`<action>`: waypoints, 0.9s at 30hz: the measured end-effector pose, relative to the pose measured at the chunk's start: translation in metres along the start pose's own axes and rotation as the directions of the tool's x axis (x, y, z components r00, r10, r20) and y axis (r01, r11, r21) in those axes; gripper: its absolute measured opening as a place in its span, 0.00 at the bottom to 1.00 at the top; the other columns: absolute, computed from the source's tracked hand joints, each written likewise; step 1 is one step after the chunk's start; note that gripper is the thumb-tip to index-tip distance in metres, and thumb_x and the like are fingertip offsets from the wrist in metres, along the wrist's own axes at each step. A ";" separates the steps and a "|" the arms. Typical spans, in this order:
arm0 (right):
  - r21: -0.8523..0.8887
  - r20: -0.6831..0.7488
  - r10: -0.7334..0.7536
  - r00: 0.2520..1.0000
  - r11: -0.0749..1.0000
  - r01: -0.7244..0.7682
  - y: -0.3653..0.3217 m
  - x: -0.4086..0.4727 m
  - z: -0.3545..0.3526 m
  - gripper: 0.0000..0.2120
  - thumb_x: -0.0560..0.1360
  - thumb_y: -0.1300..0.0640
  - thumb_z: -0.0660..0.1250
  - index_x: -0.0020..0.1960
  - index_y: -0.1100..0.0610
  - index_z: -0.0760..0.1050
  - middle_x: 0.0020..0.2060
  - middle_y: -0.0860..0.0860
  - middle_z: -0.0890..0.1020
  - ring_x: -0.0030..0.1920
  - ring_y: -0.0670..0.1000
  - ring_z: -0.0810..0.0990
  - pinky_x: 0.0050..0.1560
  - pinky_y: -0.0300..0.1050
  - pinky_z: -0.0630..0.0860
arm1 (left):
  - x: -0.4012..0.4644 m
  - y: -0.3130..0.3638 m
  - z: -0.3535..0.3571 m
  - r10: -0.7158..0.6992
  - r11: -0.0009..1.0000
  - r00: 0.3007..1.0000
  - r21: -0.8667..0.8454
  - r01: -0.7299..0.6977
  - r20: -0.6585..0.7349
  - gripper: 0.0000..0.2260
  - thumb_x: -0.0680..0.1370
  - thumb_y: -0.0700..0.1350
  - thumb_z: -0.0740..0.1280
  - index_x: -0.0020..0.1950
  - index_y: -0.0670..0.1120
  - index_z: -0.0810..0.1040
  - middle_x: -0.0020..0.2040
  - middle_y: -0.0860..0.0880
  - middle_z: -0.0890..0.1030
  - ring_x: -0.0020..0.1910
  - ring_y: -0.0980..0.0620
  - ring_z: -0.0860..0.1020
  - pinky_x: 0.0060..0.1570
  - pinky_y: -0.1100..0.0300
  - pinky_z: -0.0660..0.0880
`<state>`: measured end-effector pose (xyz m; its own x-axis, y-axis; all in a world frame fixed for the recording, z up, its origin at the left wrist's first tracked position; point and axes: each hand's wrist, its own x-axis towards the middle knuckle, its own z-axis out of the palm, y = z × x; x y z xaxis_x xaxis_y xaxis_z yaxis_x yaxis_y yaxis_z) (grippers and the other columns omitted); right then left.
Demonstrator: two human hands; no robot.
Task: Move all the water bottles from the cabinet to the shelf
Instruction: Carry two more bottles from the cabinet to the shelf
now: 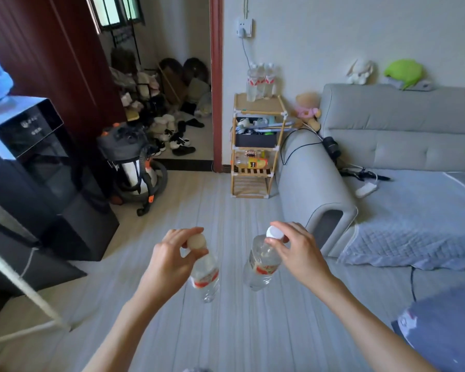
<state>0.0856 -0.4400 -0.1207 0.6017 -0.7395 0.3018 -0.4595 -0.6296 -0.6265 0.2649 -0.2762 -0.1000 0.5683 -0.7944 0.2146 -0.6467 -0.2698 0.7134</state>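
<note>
My left hand (172, 253) grips a clear water bottle (206, 277) by its neck, just under the cap, and the bottle hangs above the floor. My right hand (295, 247) holds a second water bottle (261, 267) the same way by its white cap. Both bottles carry red and white labels. Straight ahead against the wall stands a small wooden shelf (258, 146). Three water bottles (261, 81) stand close together on its top board.
A grey sofa (387, 146) fills the right side, its armrest next to the shelf. A black water dispenser (35, 167) stands at the left, a vacuum cleaner (134, 167) beyond it. Behind the doorway lie several shoes (172, 135). Striped floor stretches between me and the shelf.
</note>
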 end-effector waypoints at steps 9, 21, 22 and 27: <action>-0.097 -0.005 0.059 0.998 0.994 -0.059 0.075 0.204 0.043 0.14 0.70 0.56 0.71 0.53 0.61 0.77 0.42 0.58 0.81 0.43 0.55 0.76 0.46 0.41 0.68 | 0.229 -0.044 0.059 0.071 0.997 0.984 -0.001 -0.072 0.165 0.16 0.71 0.44 0.70 0.58 0.49 0.76 0.44 0.55 0.74 0.43 0.59 0.73 0.40 0.75 0.67; -0.119 -0.091 0.091 0.992 0.988 -0.102 0.169 0.461 0.035 0.14 0.70 0.56 0.71 0.53 0.60 0.77 0.39 0.56 0.79 0.40 0.53 0.74 0.44 0.41 0.68 | 0.526 -0.034 0.140 0.153 0.987 0.953 -0.004 -0.158 0.262 0.16 0.71 0.43 0.70 0.58 0.49 0.76 0.46 0.52 0.73 0.40 0.62 0.71 0.40 0.79 0.64; -0.120 -0.084 0.079 0.993 0.989 -0.089 0.181 0.483 0.035 0.14 0.70 0.56 0.71 0.53 0.60 0.77 0.39 0.57 0.79 0.40 0.54 0.75 0.45 0.43 0.69 | 0.547 -0.033 0.149 0.143 0.989 0.957 -0.007 -0.146 0.254 0.15 0.71 0.44 0.70 0.58 0.49 0.76 0.46 0.52 0.74 0.40 0.62 0.71 0.41 0.79 0.64; -0.104 -0.031 0.007 0.999 0.994 -0.011 0.240 0.593 0.023 0.14 0.71 0.56 0.69 0.55 0.60 0.76 0.43 0.55 0.79 0.42 0.51 0.74 0.46 0.42 0.69 | 0.652 -0.020 0.200 0.098 0.995 0.967 -0.008 -0.099 0.236 0.15 0.71 0.44 0.70 0.57 0.51 0.76 0.48 0.53 0.74 0.43 0.60 0.72 0.41 0.75 0.67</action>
<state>0.3470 -1.0239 -0.1088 0.5776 -0.7512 0.3194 -0.5315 -0.6431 -0.5513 0.5466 -0.8976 -0.1081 0.3660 -0.9228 0.1203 -0.6959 -0.1856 0.6937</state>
